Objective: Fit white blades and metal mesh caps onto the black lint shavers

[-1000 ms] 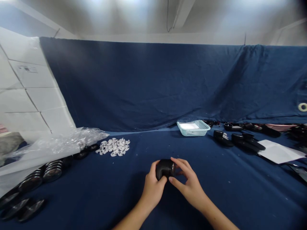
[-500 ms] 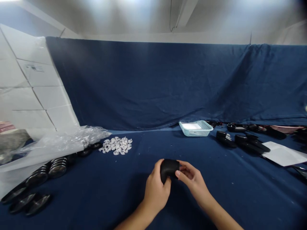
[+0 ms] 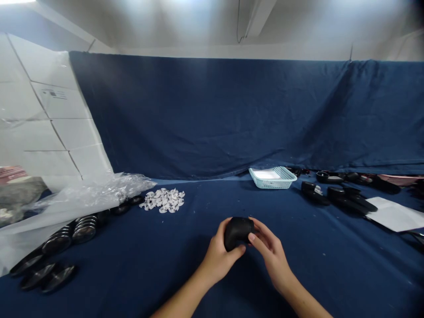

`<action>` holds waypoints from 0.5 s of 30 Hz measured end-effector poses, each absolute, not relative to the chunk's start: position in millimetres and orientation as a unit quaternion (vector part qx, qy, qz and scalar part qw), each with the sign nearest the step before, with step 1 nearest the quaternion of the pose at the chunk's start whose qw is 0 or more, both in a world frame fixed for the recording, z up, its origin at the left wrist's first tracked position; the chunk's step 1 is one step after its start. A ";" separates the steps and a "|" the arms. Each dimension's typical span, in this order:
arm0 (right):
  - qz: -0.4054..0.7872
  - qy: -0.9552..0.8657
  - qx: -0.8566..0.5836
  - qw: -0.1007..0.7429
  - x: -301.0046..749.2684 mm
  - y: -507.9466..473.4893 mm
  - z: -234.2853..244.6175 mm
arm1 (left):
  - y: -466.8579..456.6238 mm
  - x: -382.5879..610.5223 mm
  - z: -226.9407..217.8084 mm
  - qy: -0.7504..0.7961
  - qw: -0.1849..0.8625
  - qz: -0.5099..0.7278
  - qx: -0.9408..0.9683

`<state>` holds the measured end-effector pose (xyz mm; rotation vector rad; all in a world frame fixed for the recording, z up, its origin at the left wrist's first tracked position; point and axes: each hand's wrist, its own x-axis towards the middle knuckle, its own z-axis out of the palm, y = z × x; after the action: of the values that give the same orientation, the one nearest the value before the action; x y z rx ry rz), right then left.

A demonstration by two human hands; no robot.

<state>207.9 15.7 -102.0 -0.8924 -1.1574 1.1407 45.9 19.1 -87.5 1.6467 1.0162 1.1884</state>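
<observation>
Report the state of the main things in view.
Black part, held in both hands
Left hand, gripping its left end
Right hand, gripping its right end
White pieces, loosely heaped
Basket, upright, holding something white
Curtain, hanging
Clear plastic, crumpled
White paper, spread out
Round black parts, some stacked

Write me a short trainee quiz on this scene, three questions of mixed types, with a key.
1. True or false: the left grip and the right grip both touch the black curved part.
2. As viewed, where does the heap of white pieces lie relative to that part?
A) to its left, farther back
B) to its right, farther back
C) directly in front of it
3. Fill in the colour: inside the light-blue basket lies something ____.

Key: 1. True. 2. A. 3. White.
</observation>
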 end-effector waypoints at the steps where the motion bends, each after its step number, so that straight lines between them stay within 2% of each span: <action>1: 0.485 -0.503 -0.386 0.602 208.1 16.2 -102.0 | 19.5 46.6 -87.5 0.390 0.451 0.475 0.648; 4: 0.475 -0.521 -0.397 0.587 206.9 20.0 -105.8 | 21.5 47.6 -90.9 0.386 0.508 0.469 0.611; 10: 0.439 -0.558 -0.456 0.537 202.3 21.4 -112.5 | 22.0 51.2 -102.2 0.441 0.546 0.436 0.563; 15: 0.424 -0.542 -0.498 0.528 197.8 11.1 -106.7 | 14.2 54.9 -98.3 0.462 0.516 0.410 0.593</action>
<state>197.8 11.1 -106.7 -1.1900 -1.2948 1.0122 54.9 14.2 -98.3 1.4230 1.1104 0.9847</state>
